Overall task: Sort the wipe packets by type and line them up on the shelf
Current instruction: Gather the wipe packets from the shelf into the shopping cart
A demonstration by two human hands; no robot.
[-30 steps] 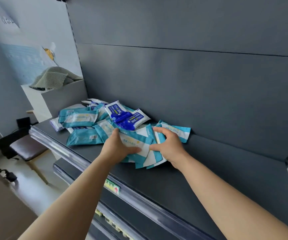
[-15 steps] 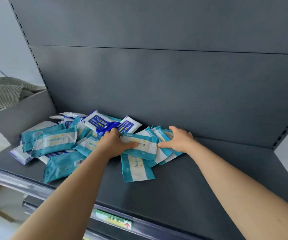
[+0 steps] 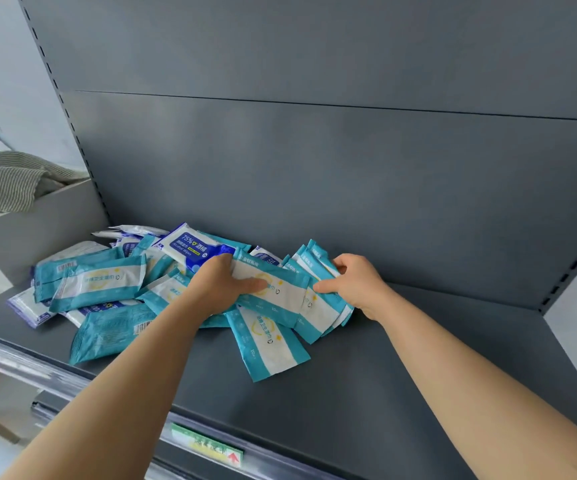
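Pinches teal packet (image 3: 287, 292) in left hand (image 3: 223, 289), thumb across its face, fingers curled over the far edge; clamps leaning teal stack (image 3: 323, 306) with right hand (image 3: 358, 284) at its right side. Overlaps the stack's left end, long axis running grip to grip, so probably needs only a short slide right. Leaves loose teal packet (image 3: 268, 344) flat on shelf (image 3: 401, 375) just nearer than both grips, mixed pile (image 3: 100, 292) left of the left grip.
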